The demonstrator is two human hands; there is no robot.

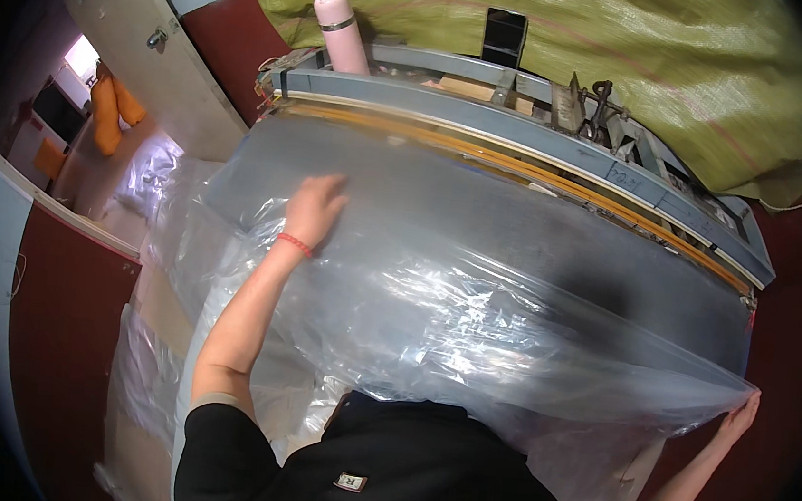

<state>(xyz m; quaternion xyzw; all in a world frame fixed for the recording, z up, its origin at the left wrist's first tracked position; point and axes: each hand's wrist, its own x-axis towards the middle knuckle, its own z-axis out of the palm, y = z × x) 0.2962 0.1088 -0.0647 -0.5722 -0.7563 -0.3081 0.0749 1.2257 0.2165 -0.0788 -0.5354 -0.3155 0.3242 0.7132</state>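
Head view: left hand (314, 207) lies flat, grip open, on plastic sheet (473, 295); right hand (739, 418) pinches its corner.

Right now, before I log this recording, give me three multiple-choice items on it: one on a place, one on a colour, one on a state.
1. Where does the pink bottle stand?
A. at the far left end of the metal frame
B. on the floor
C. in the right hand

2. What colour is the band on the left wrist?
A. blue
B. red
C. white

3. How is the left hand placed?
A. clenched around a tool
B. tucked under the black shirt
C. laid flat on the clear plastic sheet

Key: 1 A, it stands upright on the frame's far left corner. 2 B, the band shows red. 3 C, its fingers lie spread on the sheet, while the right hand grips the sheet's edge.
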